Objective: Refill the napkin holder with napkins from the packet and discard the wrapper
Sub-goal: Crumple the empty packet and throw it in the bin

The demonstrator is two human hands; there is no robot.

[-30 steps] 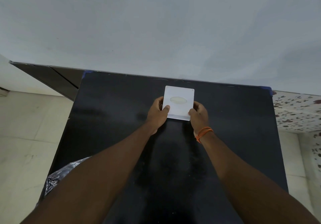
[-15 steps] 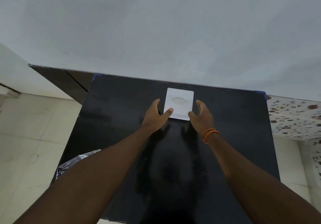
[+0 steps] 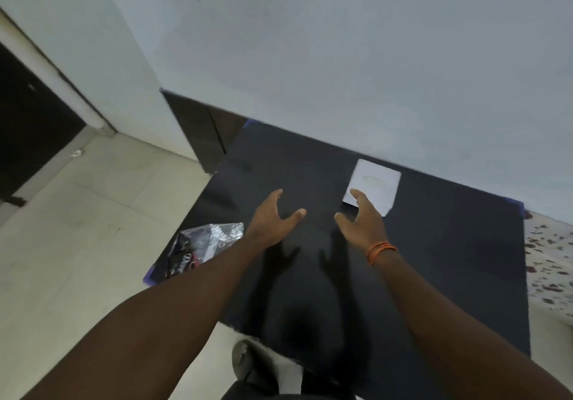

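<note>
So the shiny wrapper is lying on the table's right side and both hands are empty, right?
Not quite. The head view shows the shiny wrapper at the table's left edge, not the right. The left hand and right hand are indeed empty.

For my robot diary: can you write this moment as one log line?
left hand open, empty | right hand open, empty | napkin holder on table | wrapper at table edge

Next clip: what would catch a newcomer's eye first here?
Two open, empty hands, left hand and right hand, hover over the black table. Just beyond the right hand a white napkin holder sits near the wall. A crumpled shiny wrapper lies at the table's left edge.
</note>
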